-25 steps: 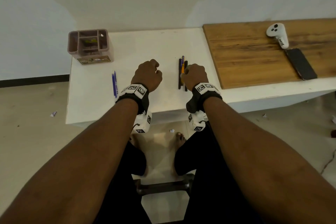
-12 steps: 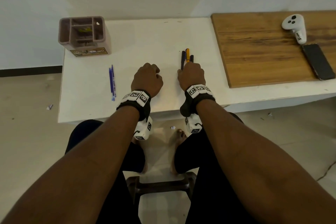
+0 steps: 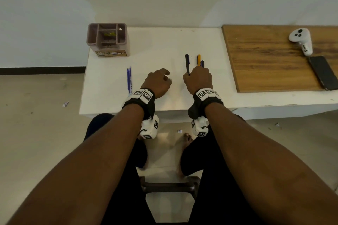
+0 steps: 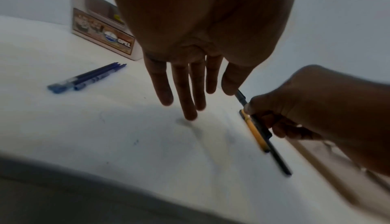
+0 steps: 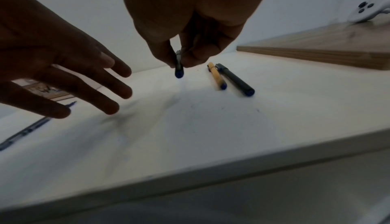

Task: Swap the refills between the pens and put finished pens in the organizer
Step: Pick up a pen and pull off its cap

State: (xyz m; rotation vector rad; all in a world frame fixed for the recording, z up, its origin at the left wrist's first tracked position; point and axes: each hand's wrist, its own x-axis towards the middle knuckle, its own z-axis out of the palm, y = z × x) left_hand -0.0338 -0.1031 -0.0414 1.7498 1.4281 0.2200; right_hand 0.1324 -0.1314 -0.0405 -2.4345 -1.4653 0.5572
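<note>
My right hand (image 3: 192, 74) pinches one dark pen (image 3: 187, 64) near its end; in the right wrist view my right hand (image 5: 179, 61) holds the dark pen (image 5: 179, 71) tilted, its blue end just above the white table (image 3: 155, 51). An orange pen (image 5: 217, 76) and a black pen (image 5: 235, 79) lie side by side to its right. My left hand (image 4: 190, 101) hovers with straight fingers and holds nothing. Blue refills (image 3: 129, 78) lie to the left. The brown organizer (image 3: 108, 39) stands at the back left corner.
A wooden board (image 3: 270, 60) covers the table's right part, with a white controller (image 3: 300, 41) and a black phone (image 3: 322, 72) on it. The table's front edge runs just under my wrists. A stool (image 3: 169, 185) stands between my legs.
My right hand has lifted one dark pen away from the orange and black pens. My left hand's fingers have straightened. The head view has shifted.
</note>
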